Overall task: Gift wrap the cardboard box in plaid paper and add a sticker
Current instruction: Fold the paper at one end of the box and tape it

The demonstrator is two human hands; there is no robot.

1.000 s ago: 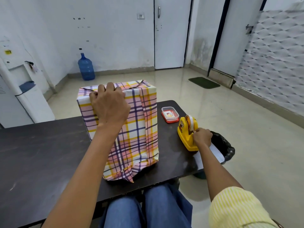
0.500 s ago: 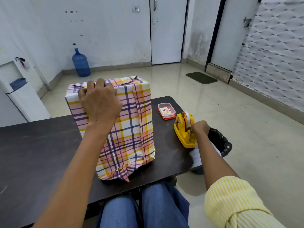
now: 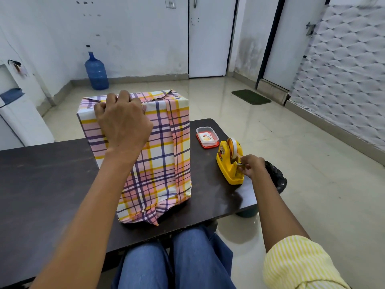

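The cardboard box (image 3: 164,155), wrapped in pink, yellow and purple plaid paper, stands upright on the dark desk (image 3: 41,184), with loose folds of paper at its near bottom edge. The left hand (image 3: 123,122) grips the box's top near edge, its fingers curled over onto the top face. The right hand (image 3: 253,165) is well apart from the box, at the yellow tape dispenser (image 3: 228,165) near the desk's right edge. Its thumb and forefinger pinch at the dispenser's cutter end; the tape strip itself is too small to make out. A small clear sticker container (image 3: 206,137) with a red base lies between box and dispenser, farther back.
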